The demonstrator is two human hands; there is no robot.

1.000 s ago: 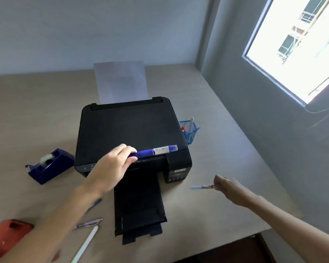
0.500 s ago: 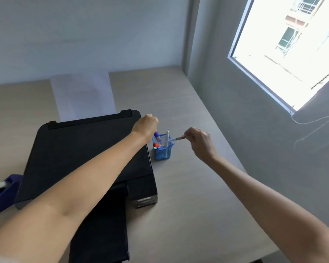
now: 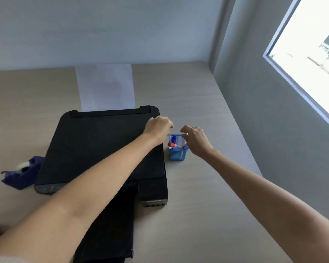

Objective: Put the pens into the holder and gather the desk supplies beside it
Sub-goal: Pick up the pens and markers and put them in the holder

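Now both hands hang over the blue holder [image 3: 178,151], which stands near the desk's [image 3: 198,196] right edge beside the printer [image 3: 103,147]. Pens [image 3: 174,142] stand inside. The left hand [image 3: 158,128] and right hand [image 3: 196,139] look loosely open and hold nothing, so the pens can drop in.

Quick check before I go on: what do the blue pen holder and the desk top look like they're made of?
Pen holder: looks like fine mesh, probably painted metal; its wall shows a dotted see-through pattern, though blur leaves plastic possible. Desk: pale wood-look surface, likely matte laminate; faint straight grain lines and no sharp reflections.
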